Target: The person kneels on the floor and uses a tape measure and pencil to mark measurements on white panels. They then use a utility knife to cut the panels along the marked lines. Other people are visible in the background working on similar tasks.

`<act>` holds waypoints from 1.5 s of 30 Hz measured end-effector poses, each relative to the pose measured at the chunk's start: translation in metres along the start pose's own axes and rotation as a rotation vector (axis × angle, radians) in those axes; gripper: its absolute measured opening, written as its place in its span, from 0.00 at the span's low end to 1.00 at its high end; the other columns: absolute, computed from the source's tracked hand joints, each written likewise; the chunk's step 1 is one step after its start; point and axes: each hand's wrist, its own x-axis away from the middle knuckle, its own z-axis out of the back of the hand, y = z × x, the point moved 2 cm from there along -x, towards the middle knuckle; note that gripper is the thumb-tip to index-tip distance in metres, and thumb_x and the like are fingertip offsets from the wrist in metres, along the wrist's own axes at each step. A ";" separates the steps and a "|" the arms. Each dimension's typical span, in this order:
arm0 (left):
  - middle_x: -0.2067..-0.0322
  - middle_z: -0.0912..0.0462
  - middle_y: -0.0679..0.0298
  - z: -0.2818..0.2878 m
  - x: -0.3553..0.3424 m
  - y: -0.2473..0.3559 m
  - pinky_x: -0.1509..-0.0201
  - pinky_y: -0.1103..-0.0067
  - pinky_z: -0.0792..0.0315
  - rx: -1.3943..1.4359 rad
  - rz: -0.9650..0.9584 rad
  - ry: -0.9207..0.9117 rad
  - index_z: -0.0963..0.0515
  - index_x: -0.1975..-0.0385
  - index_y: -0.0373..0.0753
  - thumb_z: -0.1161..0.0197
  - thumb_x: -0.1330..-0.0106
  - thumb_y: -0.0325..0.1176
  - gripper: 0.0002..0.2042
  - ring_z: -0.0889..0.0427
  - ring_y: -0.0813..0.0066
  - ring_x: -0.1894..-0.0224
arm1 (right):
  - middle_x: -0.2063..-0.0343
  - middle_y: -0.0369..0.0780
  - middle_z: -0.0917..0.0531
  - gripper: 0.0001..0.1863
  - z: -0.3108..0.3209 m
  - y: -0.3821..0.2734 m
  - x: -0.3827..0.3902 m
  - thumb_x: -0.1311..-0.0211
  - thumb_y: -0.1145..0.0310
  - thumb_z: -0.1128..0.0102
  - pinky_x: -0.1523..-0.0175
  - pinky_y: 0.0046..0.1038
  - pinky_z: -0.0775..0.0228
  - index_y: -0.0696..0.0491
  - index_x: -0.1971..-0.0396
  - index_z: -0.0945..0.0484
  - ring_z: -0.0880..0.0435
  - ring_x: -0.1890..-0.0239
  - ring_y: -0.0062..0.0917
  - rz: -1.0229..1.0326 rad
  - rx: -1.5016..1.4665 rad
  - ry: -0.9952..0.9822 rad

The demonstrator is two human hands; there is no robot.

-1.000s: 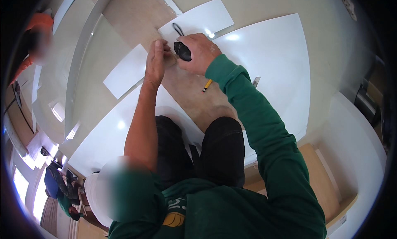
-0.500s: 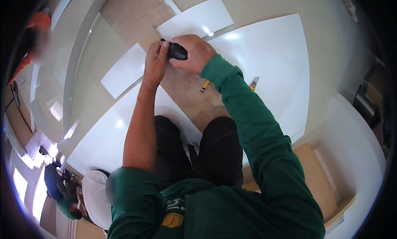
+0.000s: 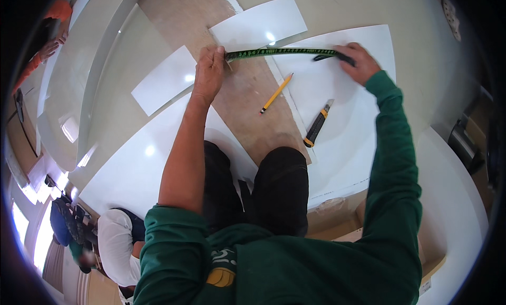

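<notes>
A tape measure's dark blade with green markings (image 3: 279, 51) stretches from left to right above the white sheets, bowing slightly. My left hand (image 3: 210, 73) is closed, pinching the free end of the blade between thumb and fingers. At the other end my right hand (image 3: 361, 63), a little blurred, grips the black case (image 3: 345, 59), which is mostly hidden by the fingers. Below the blade a yellow pencil (image 3: 276, 94) lies slantwise across the brown board. To its right rests a black and yellow utility knife (image 3: 316, 127), blade out, on the large white sheet (image 3: 358, 120).
Smaller white pieces, one at the left (image 3: 164, 79) and one at the top (image 3: 258, 23), lie beside a brown board (image 3: 237, 104). A curved panel edge (image 3: 95, 73) rises at the left. A person in orange (image 3: 50, 46) and a person in white (image 3: 116, 241) are nearby.
My right hand has moved right with the case, drawing the blade out from my left hand, which has shifted slightly. The knife and pencil are now uncovered.
</notes>
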 end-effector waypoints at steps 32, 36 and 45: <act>0.57 0.27 0.62 -0.007 0.008 0.009 0.52 0.74 0.25 -0.156 -0.118 0.009 0.17 0.62 0.40 0.32 0.42 0.22 0.09 0.21 0.69 0.59 | 0.50 0.47 0.20 0.21 0.057 -0.015 -0.155 0.40 0.56 0.41 0.40 0.42 0.28 0.42 0.47 0.18 0.21 0.46 0.43 0.036 0.411 0.045; 0.57 0.27 0.61 -0.006 0.006 0.005 0.51 0.73 0.26 -0.123 -0.099 -0.002 0.17 0.63 0.39 0.33 0.41 0.24 0.07 0.22 0.67 0.58 | 0.49 0.47 0.21 0.22 0.056 -0.015 -0.153 0.40 0.55 0.41 0.38 0.41 0.29 0.42 0.46 0.18 0.22 0.44 0.42 0.031 0.408 0.041; 0.59 0.26 0.60 -0.005 0.003 -0.003 0.51 0.73 0.27 -0.073 -0.085 -0.028 0.19 0.67 0.35 0.36 0.39 0.25 0.03 0.23 0.66 0.55 | 0.44 0.47 0.23 0.24 0.058 -0.022 -0.148 0.36 0.54 0.43 0.34 0.40 0.33 0.46 0.42 0.21 0.25 0.40 0.42 -0.030 0.381 0.014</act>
